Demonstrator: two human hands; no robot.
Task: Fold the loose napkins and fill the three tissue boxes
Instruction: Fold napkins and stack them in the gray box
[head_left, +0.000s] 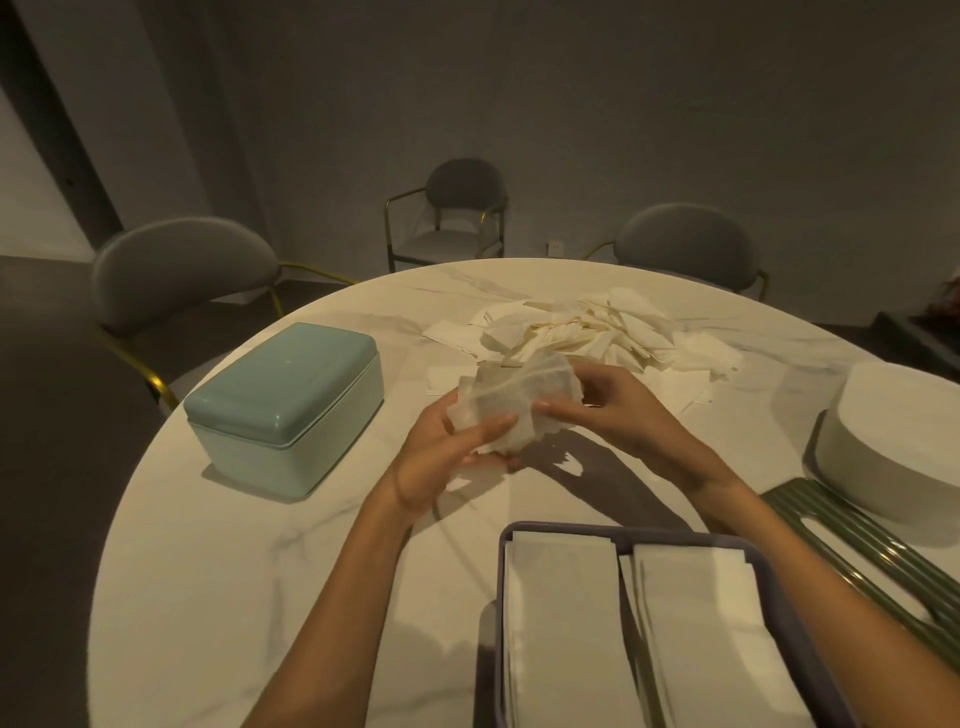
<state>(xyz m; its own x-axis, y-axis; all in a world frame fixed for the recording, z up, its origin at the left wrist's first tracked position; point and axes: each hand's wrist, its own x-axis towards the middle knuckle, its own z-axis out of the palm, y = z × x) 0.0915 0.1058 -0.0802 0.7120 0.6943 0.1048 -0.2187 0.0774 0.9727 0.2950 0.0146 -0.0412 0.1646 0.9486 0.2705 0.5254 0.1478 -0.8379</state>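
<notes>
Meanwhile, two hands, left (441, 457) and right (613, 410), both pinching one crumpled napkin (514, 405); three chairs (176, 270) beyond.

Dim warm light; bowed wide-angle edges

Place: home or restaurant dining room, which one unclear | round marble-look table (218, 571) at 6 o'clock | grey cushioned chairs with brass frames at 10 (176, 270), 12 (462, 208), 1 o'clock (685, 239) | dim bare wall (571, 104) behind
</notes>
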